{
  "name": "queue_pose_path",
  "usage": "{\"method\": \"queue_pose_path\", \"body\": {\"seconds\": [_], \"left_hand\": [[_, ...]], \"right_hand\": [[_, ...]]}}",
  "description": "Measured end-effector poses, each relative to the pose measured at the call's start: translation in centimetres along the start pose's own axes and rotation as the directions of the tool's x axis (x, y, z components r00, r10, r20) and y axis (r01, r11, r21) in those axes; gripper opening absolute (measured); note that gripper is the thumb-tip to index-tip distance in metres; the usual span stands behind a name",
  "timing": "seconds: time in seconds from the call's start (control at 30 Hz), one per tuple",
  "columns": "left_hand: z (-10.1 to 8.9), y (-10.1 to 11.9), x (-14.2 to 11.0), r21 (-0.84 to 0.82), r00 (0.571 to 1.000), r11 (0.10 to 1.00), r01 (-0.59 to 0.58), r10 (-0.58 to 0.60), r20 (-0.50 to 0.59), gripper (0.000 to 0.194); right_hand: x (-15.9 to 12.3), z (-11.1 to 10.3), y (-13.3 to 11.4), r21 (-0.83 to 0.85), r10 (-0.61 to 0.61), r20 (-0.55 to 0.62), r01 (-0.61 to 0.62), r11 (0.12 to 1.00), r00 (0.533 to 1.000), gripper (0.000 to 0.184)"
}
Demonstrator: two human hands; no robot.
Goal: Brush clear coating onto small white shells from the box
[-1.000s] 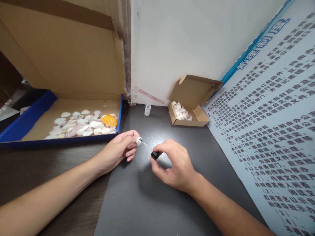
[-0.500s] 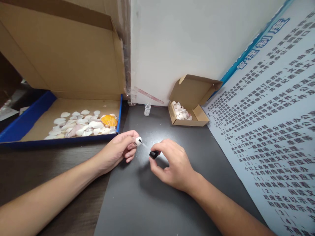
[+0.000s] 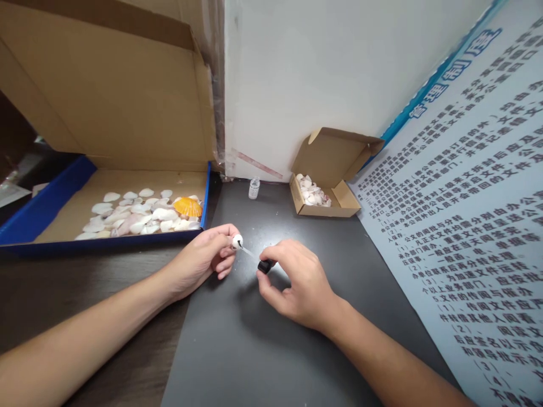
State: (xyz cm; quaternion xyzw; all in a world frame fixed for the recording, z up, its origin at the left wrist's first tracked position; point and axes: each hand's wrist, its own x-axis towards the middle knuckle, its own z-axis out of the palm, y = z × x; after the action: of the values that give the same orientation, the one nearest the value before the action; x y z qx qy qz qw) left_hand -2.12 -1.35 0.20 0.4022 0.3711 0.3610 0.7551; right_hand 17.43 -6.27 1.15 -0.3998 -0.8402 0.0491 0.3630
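Observation:
Between thumb and fingers, my left hand (image 3: 212, 251) pinches a small white seashell (image 3: 236, 242) with its face turned to the right. My right hand (image 3: 292, 282) is closed on the black cap of a small brush (image 3: 265, 265). From that cap a clear stem runs up and left, and its dark tip touches the shell's face. Both hands hover over the dark grey mat. Beyond them an uncapped small clear glass bottle (image 3: 253, 188) stands upright; print shows on its side.
At left lies an open blue-edged cardboard box (image 3: 63, 217) holding white shells (image 3: 139, 212) and an orange scallop shell (image 3: 187, 207). A smaller open cardboard box (image 3: 326, 212) with white shells stands at back right. A printed board (image 3: 458, 186) leans along the right; a white wall (image 3: 305, 73) rises behind.
The brush tip has shifted slightly on the face of the shell, and the shell has moved a little up and left. Both hands stay in nearly the same place.

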Motion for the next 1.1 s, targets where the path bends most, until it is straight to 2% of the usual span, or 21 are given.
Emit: {"method": "queue_pose_path", "body": {"seconds": [0.13,0.27,0.37,0.47,0.7,0.93,1.1], "left_hand": [[0.02,-0.01,0.05,0.002,1.0,1.0,0.003,-0.003,-0.001,0.009],[0.09,0.01,0.02,0.009,1.0,1.0,-0.002,0.002,0.0,0.009],[0.13,0.07,-0.04,0.008,1.0,1.0,0.004,-0.004,-0.002,0.009],[0.12,0.1,-0.08,0.003,1.0,1.0,0.015,-0.015,-0.004,0.01],[0.0,0.02,-0.03,-0.001,1.0,1.0,0.021,-0.021,-0.002,0.009],[-0.04,0.06,0.03,-0.001,1.0,1.0,0.028,-0.028,-0.008,0.009],[-0.01,0.06,0.0,0.009,1.0,1.0,0.023,-0.023,-0.009,0.01]], "right_hand": [[0.0,0.06,0.14,-0.064,0.062,0.011,-0.061,0.996,0.998,0.007],[0.02,0.05,0.07,0.0,0.012,-0.066,-0.012,1.0,0.998,0.009],[0.0,0.07,0.04,0.024,-0.007,-0.02,0.008,1.0,1.0,0.01],[0.0,0.1,0.06,-0.021,0.04,0.022,-0.04,0.999,0.999,0.009],[-0.04,-0.01,-0.18,0.038,-0.018,-0.068,0.021,0.999,0.998,0.01],[0.06,0.0,-0.01,-0.042,0.058,-0.041,-0.06,0.997,0.997,0.01],[0.01,0.03,-0.05,0.044,-0.009,-0.071,0.012,0.999,0.997,0.009]]}}
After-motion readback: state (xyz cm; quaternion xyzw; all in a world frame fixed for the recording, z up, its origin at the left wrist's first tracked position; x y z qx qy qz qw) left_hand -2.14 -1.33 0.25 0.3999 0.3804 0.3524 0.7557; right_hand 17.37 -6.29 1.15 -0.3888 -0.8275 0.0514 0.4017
